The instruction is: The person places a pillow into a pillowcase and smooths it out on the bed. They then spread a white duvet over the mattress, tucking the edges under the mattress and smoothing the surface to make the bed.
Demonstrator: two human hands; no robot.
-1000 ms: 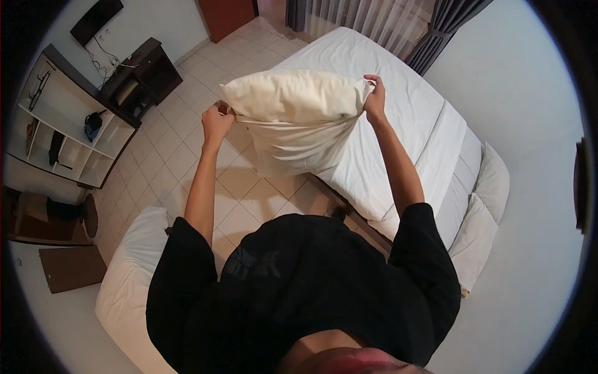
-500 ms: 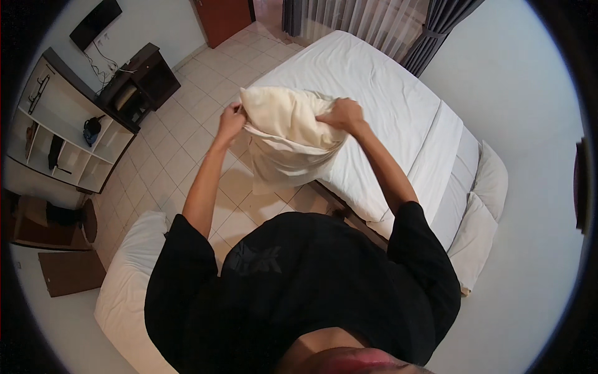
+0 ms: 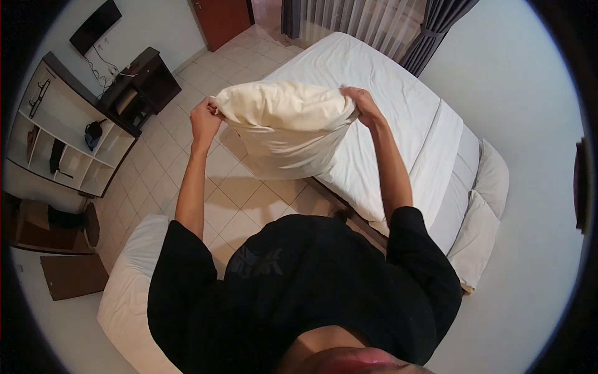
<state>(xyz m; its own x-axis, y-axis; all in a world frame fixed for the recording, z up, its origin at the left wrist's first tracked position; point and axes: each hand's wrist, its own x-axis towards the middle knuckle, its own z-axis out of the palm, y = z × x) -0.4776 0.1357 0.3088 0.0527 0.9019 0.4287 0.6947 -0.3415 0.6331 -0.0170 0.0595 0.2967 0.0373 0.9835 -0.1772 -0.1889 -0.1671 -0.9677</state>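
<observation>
Left hand [image 3: 204,120] and right hand [image 3: 365,107] curled

The head-worn, wide fisheye camera is looking steeply down from close above the black shirt [image 3: 324,274], facing out past it across the bed [image 3: 389,118] toward the farther gray curtain [image 3: 430,40].

Pale tiled floor [image 3: 159,162], white walls [image 3: 529,112]

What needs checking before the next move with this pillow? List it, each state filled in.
1. Left hand gripping the pillow: ok, at its upper left corner.
2. Right hand gripping it: ok, at the upper right.
3. Pillow's cloth smooth: not ok, it is creased.
4. Pillow clear of the bed: cannot tell, they overlap in this view.
5. Other pillows out of the way: ok, at the bed's far right end.
</observation>
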